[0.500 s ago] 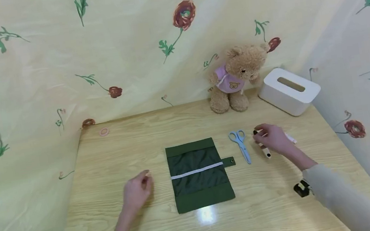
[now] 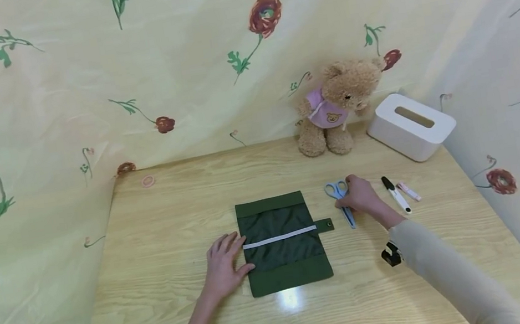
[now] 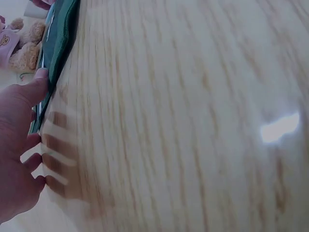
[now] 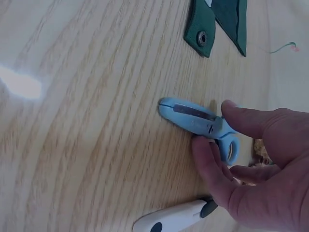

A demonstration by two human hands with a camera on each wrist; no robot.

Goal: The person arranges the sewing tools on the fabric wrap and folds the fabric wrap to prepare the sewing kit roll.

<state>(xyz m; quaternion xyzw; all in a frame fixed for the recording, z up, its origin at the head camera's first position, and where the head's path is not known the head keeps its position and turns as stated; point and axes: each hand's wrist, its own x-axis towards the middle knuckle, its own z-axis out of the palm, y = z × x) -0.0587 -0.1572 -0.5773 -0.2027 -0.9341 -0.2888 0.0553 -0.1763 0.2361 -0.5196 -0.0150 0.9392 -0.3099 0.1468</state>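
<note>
Pale blue scissors point(image 2: 347, 217) lie on the table, blades toward the front. My right hand point(image 2: 363, 195) grips them near the pivot, with the thumb on one side and fingers on the other in the right wrist view, where the blades point(image 4: 190, 113) show. A dark green fabric roll-up case point(image 2: 287, 275) lies unrolled left of the scissors, with a white elastic band across it and a snap tab point(image 2: 325, 225) on its right side. My left hand point(image 2: 222, 268) rests at the case's left edge, fingers spread and thumb on the fabric.
Right of my right hand lie a white, pen-shaped tool point(image 2: 398, 197) with a black end and a small pink-and-white stick point(image 2: 409, 191). Behind stand a teddy bear point(image 2: 328, 112) and a white tissue box point(image 2: 409, 131). A pink ring point(image 2: 148, 181) lies at the back left.
My right hand has let go of the white pen-shaped tool, which now lies further right, and has moved left onto the scissors. My left hand has moved right to the case's edge and spread its fingers.
</note>
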